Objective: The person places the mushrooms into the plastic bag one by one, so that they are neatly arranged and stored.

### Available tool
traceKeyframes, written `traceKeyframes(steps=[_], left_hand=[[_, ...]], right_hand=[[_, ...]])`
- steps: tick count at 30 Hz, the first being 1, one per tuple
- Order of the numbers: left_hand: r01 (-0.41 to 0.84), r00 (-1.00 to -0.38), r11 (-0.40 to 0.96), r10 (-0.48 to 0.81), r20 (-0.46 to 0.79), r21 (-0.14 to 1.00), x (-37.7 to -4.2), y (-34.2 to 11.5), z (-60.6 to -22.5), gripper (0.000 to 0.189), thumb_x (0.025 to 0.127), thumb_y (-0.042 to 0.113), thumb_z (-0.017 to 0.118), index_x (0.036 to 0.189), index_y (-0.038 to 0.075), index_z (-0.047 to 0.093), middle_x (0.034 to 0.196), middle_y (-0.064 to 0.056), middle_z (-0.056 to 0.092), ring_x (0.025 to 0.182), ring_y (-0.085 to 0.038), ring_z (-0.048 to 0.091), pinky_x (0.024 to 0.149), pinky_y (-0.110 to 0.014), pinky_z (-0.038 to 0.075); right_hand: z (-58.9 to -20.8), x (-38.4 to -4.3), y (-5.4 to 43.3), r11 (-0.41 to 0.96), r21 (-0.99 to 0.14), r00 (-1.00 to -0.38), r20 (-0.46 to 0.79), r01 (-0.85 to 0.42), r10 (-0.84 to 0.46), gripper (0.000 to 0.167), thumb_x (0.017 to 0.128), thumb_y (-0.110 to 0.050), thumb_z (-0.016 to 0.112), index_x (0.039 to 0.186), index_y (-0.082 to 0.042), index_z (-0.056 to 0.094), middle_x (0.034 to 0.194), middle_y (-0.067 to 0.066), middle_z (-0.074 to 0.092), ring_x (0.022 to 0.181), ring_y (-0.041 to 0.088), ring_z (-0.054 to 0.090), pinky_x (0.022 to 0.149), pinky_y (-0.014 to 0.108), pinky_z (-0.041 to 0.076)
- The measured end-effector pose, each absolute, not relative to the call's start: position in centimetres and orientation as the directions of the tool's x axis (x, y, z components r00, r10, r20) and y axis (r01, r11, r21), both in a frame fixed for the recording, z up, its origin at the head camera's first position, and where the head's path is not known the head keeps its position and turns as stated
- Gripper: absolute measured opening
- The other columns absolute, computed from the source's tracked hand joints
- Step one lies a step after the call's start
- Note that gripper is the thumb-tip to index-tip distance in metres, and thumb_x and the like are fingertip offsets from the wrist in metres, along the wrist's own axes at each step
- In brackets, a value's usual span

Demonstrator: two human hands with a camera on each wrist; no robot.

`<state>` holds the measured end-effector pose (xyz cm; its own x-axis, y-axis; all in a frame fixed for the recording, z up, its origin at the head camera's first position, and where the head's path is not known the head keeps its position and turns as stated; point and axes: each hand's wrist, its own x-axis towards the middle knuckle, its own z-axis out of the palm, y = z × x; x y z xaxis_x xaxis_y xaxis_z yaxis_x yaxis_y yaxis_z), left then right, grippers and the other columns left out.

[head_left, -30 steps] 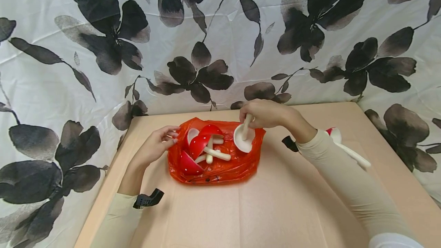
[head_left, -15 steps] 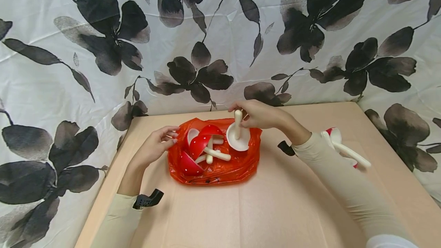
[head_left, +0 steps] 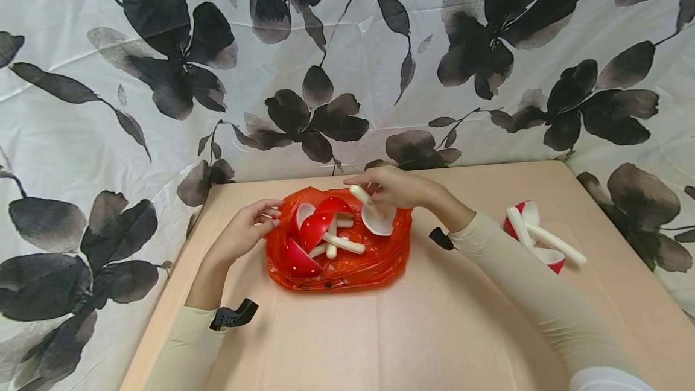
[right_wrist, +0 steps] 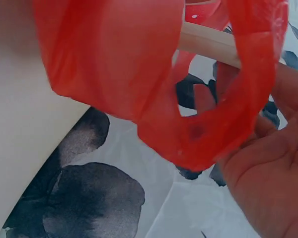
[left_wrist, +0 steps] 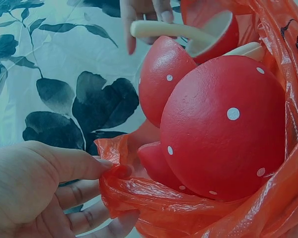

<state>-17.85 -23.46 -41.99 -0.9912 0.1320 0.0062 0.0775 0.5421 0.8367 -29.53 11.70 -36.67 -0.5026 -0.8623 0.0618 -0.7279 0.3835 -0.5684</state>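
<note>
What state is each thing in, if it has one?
Red bag: open
Left hand: pinching the bag's edge
Bagged mushrooms: heaped at different angles
Tilted mushroom: pale underside showing
Right hand: at tilted mushroom's stem, grip unclear
Loose mushrooms: outside bag, lying close together
Floral cloth: creased

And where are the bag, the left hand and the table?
Bag [head_left: 377, 265]: head view, on its front wall.
Left hand [head_left: 247, 228]: head view, middle of the hand.
Table [head_left: 309, 343]: head view, on its near surface.
</note>
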Motion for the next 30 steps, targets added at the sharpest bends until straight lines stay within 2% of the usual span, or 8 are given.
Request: traceKeyframes(steps=[3, 6, 9, 13, 19, 24, 30], left_hand=[[0.074, -0.991, 0.538, 0.131, 0.003, 0.840, -17.8, -23.4, -42.0, 0.042, 0.100, 0.005, 0.059, 0.142, 0.005, 0.055, 0.122, -0.021, 0.064, 0.100, -0.034, 0.065, 0.077, -0.032, 0.060], [0.069, -0.992, 0.545, 0.127, -0.001, 0.835, -17.8, -23.4, -42.1, 0.042, 0.100, 0.004, 0.059, 0.142, 0.004, 0.055, 0.123, -0.022, 0.063, 0.101, -0.034, 0.065, 0.077, -0.031, 0.060], [0.068, -0.992, 0.563, 0.123, -0.003, 0.824, -17.9, -23.3, -42.2, 0.042, 0.100, 0.001, 0.057, 0.142, 0.001, 0.053, 0.123, -0.025, 0.062, 0.102, -0.037, 0.064, 0.078, -0.032, 0.060], [0.070, -0.992, 0.572, 0.123, -0.002, 0.818, -17.9, -23.2, -42.2, 0.043, 0.100, -0.001, 0.056, 0.142, -0.002, 0.052, 0.123, -0.027, 0.061, 0.102, -0.038, 0.064, 0.078, -0.034, 0.060], [0.065, -0.992, 0.551, 0.123, -0.004, 0.832, -17.8, -23.4, -42.2, 0.042, 0.100, 0.004, 0.059, 0.142, 0.005, 0.055, 0.123, -0.021, 0.064, 0.102, -0.034, 0.065, 0.078, -0.031, 0.060], [0.071, -0.992, 0.550, 0.123, 0.004, 0.832, -17.8, -23.5, -42.2, 0.041, 0.099, 0.005, 0.060, 0.140, 0.007, 0.057, 0.120, -0.020, 0.064, 0.100, -0.033, 0.065, 0.077, -0.031, 0.060], [0.070, -0.993, 0.558, 0.121, 0.003, 0.827, -17.9, -23.5, -42.2, 0.040, 0.099, 0.004, 0.059, 0.139, 0.008, 0.057, 0.120, -0.018, 0.065, 0.099, -0.032, 0.065, 0.077, -0.030, 0.060]], right_hand=[[-36.9, -29.4, 11.4, 0.415, -0.549, -0.507, 0.019, -0.725, -0.862, 0.058, 0.091, 0.001, 0.072, 0.145, -0.014, 0.058, 0.113, 0.004, 0.067, 0.099, 0.019, 0.064, 0.088, 0.031, 0.056], [-37.2, -29.3, 11.0, 0.462, -0.508, -0.525, -0.023, -0.727, -0.851, 0.055, 0.093, -0.001, 0.070, 0.145, -0.013, 0.058, 0.104, 0.005, 0.063, 0.092, 0.020, 0.057, 0.081, 0.030, 0.053], [-37.4, -29.1, 10.7, 0.503, -0.468, -0.546, -0.050, -0.727, -0.836, 0.053, 0.094, -0.001, 0.067, 0.145, -0.013, 0.058, 0.102, 0.006, 0.062, 0.089, 0.020, 0.055, 0.078, 0.030, 0.052], [-37.7, -29.2, 10.5, 0.527, -0.400, -0.567, -0.023, -0.749, -0.823, 0.051, 0.095, 0.000, 0.065, 0.145, -0.009, 0.057, 0.115, 0.009, 0.066, 0.096, 0.022, 0.060, 0.088, 0.033, 0.055], [-38.1, -29.3, 10.4, 0.515, -0.437, -0.548, -0.059, -0.737, -0.834, 0.058, 0.096, -0.002, 0.064, 0.151, -0.005, 0.046, 0.128, 0.015, 0.068, 0.118, 0.028, 0.064, 0.104, 0.043, 0.051], [-38.1, -29.3, 10.5, 0.512, -0.446, -0.529, -0.096, -0.734, -0.843, 0.053, 0.098, -0.007, 0.063, 0.148, -0.002, 0.048, 0.134, 0.014, 0.065, 0.124, 0.030, 0.062, 0.106, 0.045, 0.049], [-37.5, -29.4, 11.7, 0.534, -0.453, -0.564, -0.079, -0.714, -0.822, 0.046, 0.098, -0.010, 0.065, 0.142, -0.005, 0.056, 0.133, 0.011, 0.066, 0.122, 0.027, 0.063, 0.105, 0.045, 0.050]])
